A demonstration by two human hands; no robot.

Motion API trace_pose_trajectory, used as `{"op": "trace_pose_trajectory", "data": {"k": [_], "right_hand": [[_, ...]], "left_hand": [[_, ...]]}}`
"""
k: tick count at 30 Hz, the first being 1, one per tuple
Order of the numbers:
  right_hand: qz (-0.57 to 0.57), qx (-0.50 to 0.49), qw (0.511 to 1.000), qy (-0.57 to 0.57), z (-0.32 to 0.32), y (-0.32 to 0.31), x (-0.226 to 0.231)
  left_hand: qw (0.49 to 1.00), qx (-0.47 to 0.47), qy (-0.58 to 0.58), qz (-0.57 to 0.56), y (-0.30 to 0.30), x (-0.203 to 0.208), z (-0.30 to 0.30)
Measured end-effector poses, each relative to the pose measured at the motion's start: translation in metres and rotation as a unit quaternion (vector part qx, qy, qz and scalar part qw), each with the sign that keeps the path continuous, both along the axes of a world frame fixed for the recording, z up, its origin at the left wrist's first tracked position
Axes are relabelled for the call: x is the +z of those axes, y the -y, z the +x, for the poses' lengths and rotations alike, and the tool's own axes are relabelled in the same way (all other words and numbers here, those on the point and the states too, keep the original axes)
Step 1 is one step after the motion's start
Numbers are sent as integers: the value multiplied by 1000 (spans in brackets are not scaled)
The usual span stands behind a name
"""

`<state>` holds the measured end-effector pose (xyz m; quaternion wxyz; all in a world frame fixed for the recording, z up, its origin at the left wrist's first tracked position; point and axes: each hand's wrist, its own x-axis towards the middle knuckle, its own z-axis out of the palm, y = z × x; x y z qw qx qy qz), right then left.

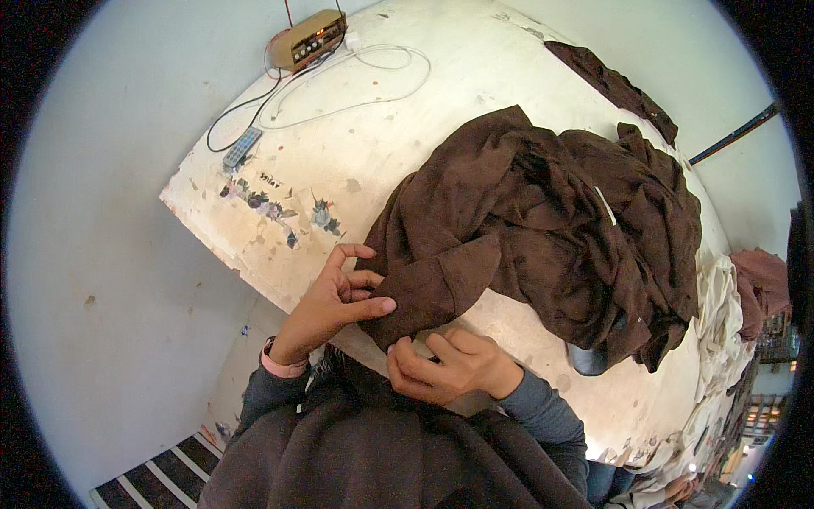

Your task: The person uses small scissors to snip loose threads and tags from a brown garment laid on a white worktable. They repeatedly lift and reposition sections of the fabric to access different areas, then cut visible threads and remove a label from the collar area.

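A large heap of dark brown cloth (526,204), perhaps a garment, lies crumpled over the table. One flat, folded end of it reaches the near edge in front of me. My left hand (326,305) rests at the left side of that end, its fingers curved and apart, with the thumb tip on the cloth. At the cloth's lower edge my right hand (449,365) is closed, thumb and index finger pinching the fabric. The other fingers of that hand are curled in.
The pale table (339,161) has worn, peeling patches. Toward the back left are a brown box with knobs (309,40), a white cable (356,114) and a remote control (242,148). A dark cloth strip (615,89) lies far right; white cloth (716,314) hangs beyond the heap.
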<state>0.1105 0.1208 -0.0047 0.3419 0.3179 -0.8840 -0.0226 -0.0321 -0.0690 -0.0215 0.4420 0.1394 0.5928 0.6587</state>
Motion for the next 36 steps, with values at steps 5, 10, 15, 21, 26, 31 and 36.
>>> {"op": "trace_pose_trajectory", "data": {"k": [5, 10, 15, 21, 26, 31, 36], "right_hand": [[-151, 7, 988, 34, -2, -1, 4], [-322, -122, 935, 79, -9, -21, 10], [-472, -155, 848, 183, -18, -25, 16], [-390, -129, 876, 255, -17, -30, 26], [-380, -111, 894, 210, -20, -30, 18], [-361, -94, 916, 149, -24, -32, 9], [-346, -177, 906, 170, -23, -42, 22]], "left_hand": [[999, 28, 4, 38, -1, 7, 2], [997, 39, 3, 68, 1, 12, 3], [993, 47, 30, 100, -3, 14, 5], [989, 18, 59, 134, -4, 10, 3], [989, 2, 82, 126, -7, 10, 2], [986, -8, 103, 131, -12, 2, 4], [989, 41, -130, 59, 3, -4, -16]]}}
